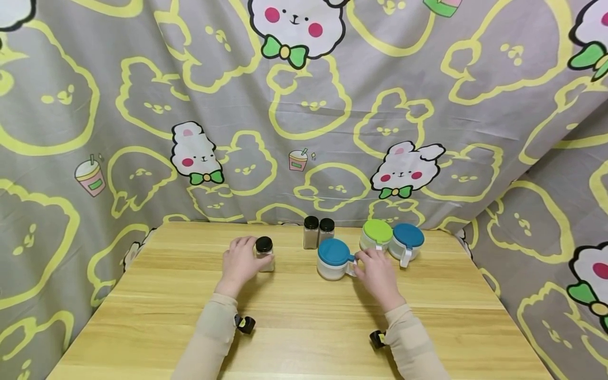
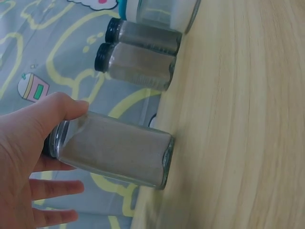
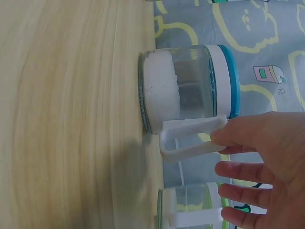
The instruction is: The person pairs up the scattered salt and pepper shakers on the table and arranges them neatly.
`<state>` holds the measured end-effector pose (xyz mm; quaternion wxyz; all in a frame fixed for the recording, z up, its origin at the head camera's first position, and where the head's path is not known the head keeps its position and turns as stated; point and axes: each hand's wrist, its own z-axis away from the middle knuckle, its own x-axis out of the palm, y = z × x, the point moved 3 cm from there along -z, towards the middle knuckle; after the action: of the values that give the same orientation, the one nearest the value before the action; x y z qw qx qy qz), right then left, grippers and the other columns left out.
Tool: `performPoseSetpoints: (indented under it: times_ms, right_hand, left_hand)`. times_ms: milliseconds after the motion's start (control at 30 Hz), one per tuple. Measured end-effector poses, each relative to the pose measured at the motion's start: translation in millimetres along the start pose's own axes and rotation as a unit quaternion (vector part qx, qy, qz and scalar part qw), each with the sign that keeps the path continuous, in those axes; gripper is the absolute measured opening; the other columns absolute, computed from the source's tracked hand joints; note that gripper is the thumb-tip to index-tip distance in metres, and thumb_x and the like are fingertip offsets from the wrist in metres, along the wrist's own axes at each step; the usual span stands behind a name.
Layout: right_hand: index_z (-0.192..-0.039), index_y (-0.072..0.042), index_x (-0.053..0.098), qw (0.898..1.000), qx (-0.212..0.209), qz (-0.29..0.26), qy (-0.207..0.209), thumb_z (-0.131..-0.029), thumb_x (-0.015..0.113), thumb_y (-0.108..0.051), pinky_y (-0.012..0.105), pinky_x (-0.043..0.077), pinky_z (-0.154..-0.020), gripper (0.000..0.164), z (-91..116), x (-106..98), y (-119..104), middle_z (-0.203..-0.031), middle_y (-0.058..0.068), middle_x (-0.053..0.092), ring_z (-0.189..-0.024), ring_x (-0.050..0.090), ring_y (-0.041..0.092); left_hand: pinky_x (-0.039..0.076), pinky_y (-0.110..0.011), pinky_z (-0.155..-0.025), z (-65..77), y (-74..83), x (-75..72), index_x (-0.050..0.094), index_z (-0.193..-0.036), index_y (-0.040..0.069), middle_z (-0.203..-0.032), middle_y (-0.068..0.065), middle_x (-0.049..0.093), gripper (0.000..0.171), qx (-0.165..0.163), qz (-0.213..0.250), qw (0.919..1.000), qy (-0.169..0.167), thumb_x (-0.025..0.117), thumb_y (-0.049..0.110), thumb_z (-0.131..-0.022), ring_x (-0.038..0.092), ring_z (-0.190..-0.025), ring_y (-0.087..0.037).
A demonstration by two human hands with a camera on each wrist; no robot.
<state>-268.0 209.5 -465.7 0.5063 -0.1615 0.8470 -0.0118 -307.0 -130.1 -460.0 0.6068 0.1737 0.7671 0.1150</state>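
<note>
While left hand (image 1: pixel 239 264) grips spice jar (image 1: pixel 264 254), right hand (image 1: pixel 376 274) touches blue-lidded jar (image 1: pixel 334 258)

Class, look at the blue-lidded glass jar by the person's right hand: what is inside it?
The blue-lidded jar holds a white granular layer filling roughly its lower part; above that the glass looks empty. The lid hides anything directly beneath it. The right hand touches its white handle.

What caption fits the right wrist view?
Right hand touches the white handle of a blue-lidded glass jar on the wooden table.
</note>
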Motion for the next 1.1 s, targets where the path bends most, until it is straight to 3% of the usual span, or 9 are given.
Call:
performPoseSetpoints:
  times_ms: [500,1100]
  right_hand:
    - [-0.097,-0.012,0.072,1.000,-0.006,-0.015,-0.012,-0.081,0.077,-0.020,0.049,0.051,-0.083,0.018,-5.9,7.9,-17.0,-0.104,0.010,0.068,-0.102,0.060,0.033]
    - [-0.097,-0.014,0.072,1.000,-0.026,-0.010,-0.003,-0.081,0.077,-0.021,0.047,0.051,-0.075,0.018,-11.7,14.3,-35.3,-0.102,0.009,0.068,-0.098,0.061,0.031]
  left_hand:
    - [0.041,-0.066,-0.097,4.8,-13.1,-6.0,0.056,-0.133,0.010,-0.140,-0.015,0.055,0.073,0.007,-0.001,1.0000,0.004,0.069,0.059,-0.079,0.043,-0.132,-0.041]
    - [0.041,-0.068,-0.096,7.2,-28.1,-14.2,0.054,-0.137,0.008,-0.140,-0.017,0.054,0.079,0.010,-0.013,0.9999,0.003,0.068,0.061,-0.080,0.043,-0.132,-0.044]
